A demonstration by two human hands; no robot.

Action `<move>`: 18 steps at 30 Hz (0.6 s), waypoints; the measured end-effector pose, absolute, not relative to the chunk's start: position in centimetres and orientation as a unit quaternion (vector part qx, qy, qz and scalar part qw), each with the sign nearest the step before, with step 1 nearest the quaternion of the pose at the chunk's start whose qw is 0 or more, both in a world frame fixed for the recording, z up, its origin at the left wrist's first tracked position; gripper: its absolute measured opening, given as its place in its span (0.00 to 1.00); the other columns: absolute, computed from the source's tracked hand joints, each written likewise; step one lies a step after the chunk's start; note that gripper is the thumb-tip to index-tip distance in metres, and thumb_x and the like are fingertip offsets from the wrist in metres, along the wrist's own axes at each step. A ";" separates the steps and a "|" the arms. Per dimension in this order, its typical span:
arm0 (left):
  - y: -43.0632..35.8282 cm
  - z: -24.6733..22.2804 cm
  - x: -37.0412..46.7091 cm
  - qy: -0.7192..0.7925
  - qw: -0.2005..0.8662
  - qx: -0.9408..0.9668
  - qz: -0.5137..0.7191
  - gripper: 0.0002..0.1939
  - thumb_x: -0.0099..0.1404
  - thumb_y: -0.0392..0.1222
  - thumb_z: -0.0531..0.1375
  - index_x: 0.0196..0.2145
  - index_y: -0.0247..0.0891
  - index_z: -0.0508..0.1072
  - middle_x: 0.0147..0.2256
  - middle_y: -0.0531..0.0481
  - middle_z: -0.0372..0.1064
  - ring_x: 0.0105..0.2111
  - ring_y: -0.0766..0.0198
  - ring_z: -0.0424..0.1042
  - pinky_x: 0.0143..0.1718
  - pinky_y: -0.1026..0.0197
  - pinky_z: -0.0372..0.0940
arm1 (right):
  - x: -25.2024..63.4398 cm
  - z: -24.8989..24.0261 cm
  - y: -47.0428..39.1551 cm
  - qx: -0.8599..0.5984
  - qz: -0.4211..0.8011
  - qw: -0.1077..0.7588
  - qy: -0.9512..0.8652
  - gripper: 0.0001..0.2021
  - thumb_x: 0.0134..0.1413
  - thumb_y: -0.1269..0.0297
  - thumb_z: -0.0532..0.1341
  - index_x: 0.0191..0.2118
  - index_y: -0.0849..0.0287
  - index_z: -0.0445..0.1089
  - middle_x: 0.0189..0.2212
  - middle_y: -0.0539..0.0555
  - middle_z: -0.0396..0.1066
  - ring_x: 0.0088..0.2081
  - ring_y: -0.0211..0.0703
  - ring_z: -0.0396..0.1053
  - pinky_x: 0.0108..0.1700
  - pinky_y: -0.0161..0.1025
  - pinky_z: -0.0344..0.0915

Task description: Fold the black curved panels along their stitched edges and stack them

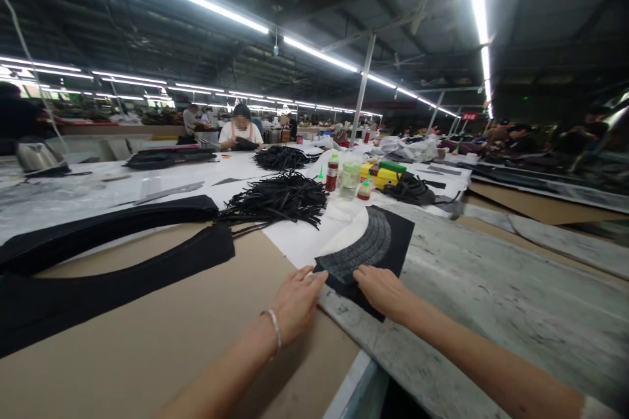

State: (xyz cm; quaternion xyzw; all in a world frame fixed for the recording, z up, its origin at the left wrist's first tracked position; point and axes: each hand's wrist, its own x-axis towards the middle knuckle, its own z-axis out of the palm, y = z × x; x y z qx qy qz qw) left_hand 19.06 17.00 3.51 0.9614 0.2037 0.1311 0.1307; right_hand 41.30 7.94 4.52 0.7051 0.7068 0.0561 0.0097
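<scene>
A black sheet of fabric or leather (398, 236) lies in front of me, with a curved, grey, ribbed band (361, 249) along its inner arc. My left hand (296, 301), wearing a bracelet, rests at the sheet's near left corner with its fingers stretched out. My right hand (381, 288) is closed at the sheet's near edge, fingertips pinched on the material. The part under my fingertips is hidden. Just beyond the left hand, a heap of black strips (280, 198) spreads over the white table covering.
Long curved black pieces (187, 255) lie on brown board (162, 327) at left. Behind the sheet stand a red-liquid bottle (332, 173), a jar (349, 180), a small glue bottle (364, 190) and a yellow box (381, 175). Across the table works another person (240, 131).
</scene>
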 end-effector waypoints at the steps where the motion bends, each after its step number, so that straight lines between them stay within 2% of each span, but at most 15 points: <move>1: 16.7 3.4 20.5 0.202 0.132 0.962 0.129 0.27 0.64 0.34 0.48 0.61 0.36 0.56 0.57 0.46 0.63 0.62 0.55 0.50 0.60 0.52 0.47 | 41.5 4.4 8.1 0.704 0.053 0.002 0.709 0.11 0.56 0.77 0.49 0.34 0.61 0.67 0.34 0.58 0.69 0.35 0.45 0.68 0.36 0.38 0.60; 3: 16.6 3.0 22.3 0.205 0.132 0.962 0.124 0.27 0.64 0.35 0.49 0.61 0.35 0.56 0.55 0.44 0.65 0.62 0.54 0.50 0.61 0.49 0.45 | 41.8 4.2 8.2 0.702 0.041 -0.025 0.710 0.11 0.55 0.78 0.49 0.33 0.61 0.67 0.33 0.58 0.69 0.34 0.44 0.68 0.36 0.38 0.60; 6: 16.7 2.3 23.1 0.217 0.127 0.960 0.125 0.25 0.66 0.37 0.47 0.61 0.37 0.56 0.54 0.44 0.65 0.61 0.54 0.51 0.60 0.46 0.43 | 42.8 4.2 8.1 0.705 0.010 -0.093 0.703 0.08 0.54 0.74 0.51 0.32 0.59 0.66 0.32 0.56 0.70 0.33 0.43 0.68 0.37 0.38 0.60; 9: 16.5 2.0 23.1 0.235 0.122 0.955 0.131 0.24 0.67 0.40 0.48 0.61 0.42 0.56 0.55 0.46 0.64 0.60 0.52 0.51 0.58 0.44 0.44 | 45.0 4.5 7.8 0.718 -0.032 -0.188 0.670 0.04 0.51 0.70 0.54 0.30 0.57 0.65 0.30 0.52 0.69 0.33 0.42 0.68 0.38 0.37 0.61; 13: 15.8 2.0 23.6 0.253 0.117 0.949 0.143 0.22 0.67 0.43 0.50 0.58 0.53 0.59 0.54 0.50 0.62 0.57 0.50 0.53 0.55 0.41 0.48 | 50.6 5.7 6.6 0.749 -0.102 -0.333 0.564 0.05 0.51 0.65 0.52 0.31 0.57 0.64 0.24 0.49 0.69 0.29 0.41 0.69 0.31 0.37 0.66; 15: 15.5 1.9 24.0 0.263 0.110 0.946 0.153 0.19 0.66 0.44 0.51 0.55 0.57 0.63 0.53 0.51 0.63 0.55 0.49 0.54 0.54 0.40 0.47 | 54.3 7.0 5.1 0.753 -0.123 -0.408 0.501 0.08 0.52 0.61 0.51 0.33 0.57 0.64 0.26 0.52 0.71 0.31 0.43 0.72 0.31 0.39 0.69; 18: 15.2 1.7 24.6 0.274 0.103 0.942 0.164 0.16 0.66 0.46 0.52 0.51 0.57 0.67 0.51 0.51 0.63 0.55 0.50 0.55 0.54 0.40 0.46 | 60.1 9.7 1.6 0.746 -0.111 -0.508 0.415 0.10 0.52 0.57 0.52 0.35 0.57 0.65 0.35 0.58 0.73 0.37 0.46 0.73 0.36 0.43 0.71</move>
